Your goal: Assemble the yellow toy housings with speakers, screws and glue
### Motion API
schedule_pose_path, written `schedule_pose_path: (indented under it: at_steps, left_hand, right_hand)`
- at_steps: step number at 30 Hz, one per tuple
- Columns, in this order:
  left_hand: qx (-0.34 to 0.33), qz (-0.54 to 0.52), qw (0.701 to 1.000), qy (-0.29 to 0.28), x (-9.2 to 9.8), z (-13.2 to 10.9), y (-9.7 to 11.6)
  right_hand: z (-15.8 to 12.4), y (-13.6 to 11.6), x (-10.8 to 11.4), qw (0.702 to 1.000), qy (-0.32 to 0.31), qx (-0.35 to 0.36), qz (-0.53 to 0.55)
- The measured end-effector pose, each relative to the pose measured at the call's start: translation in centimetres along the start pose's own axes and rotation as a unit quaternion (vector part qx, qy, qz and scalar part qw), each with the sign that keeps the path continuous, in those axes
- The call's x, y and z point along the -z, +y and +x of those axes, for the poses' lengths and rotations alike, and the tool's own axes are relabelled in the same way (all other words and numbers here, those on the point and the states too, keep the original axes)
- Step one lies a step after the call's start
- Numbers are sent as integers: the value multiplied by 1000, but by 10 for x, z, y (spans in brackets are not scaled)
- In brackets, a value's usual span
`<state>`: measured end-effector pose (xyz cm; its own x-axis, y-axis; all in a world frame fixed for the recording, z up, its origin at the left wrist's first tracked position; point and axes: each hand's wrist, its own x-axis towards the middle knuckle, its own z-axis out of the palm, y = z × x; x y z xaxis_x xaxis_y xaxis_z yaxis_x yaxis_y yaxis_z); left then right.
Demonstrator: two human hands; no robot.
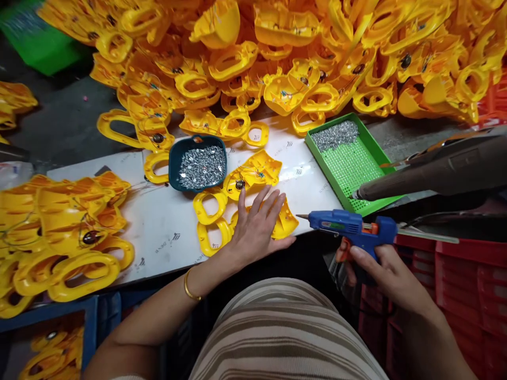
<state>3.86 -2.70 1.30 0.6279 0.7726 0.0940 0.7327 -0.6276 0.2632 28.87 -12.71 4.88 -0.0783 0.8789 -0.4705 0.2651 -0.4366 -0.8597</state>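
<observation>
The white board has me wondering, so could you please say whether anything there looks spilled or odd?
Nothing stands out: no spill shows on the board, and the metal bits sit inside the tub and the tray, those in the tray merely bunched at its far end. The left hand partly hides one shell.

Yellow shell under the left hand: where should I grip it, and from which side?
Probably by its loop handle, from the left: that open ring sits clear of the left hand, which covers the shell's middle.
</observation>
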Motion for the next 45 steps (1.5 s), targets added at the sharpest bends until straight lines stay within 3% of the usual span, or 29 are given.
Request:
schedule_pose_path:
  at_steps: [2,5,8,11,15,27,36,45]
  left_hand:
    - [-18,3,1000,12,3,-5,-4]
    - [-24,12,997,73,6,1,-15]
    - [48,35,990,125,8,29,-31]
    - [100,47,990,88,9,62,-46]
    - [86,42,995,20,6,84,-54]
    - [64,-10,997,35,-8,80,-54]
    - [70,-10,997,28,-7,80,-53]
    - [61,-13,998,32,-8,80,-53]
  right_hand:
    - [6,2,-3,998,2,16,63]
    - [24,0,-8,995,42,60,72]
    - [44,-8,-11,993,72,83,41]
    - [64,-19,-12,993,83,87,13]
    - [84,-31,-14,994,72,79,17]
    - [113,-22,-14,996,44,58,-51]
    - [118,-20,-14,994,43,61,-84]
    - [117,-34,-10,980,54,65,-178]
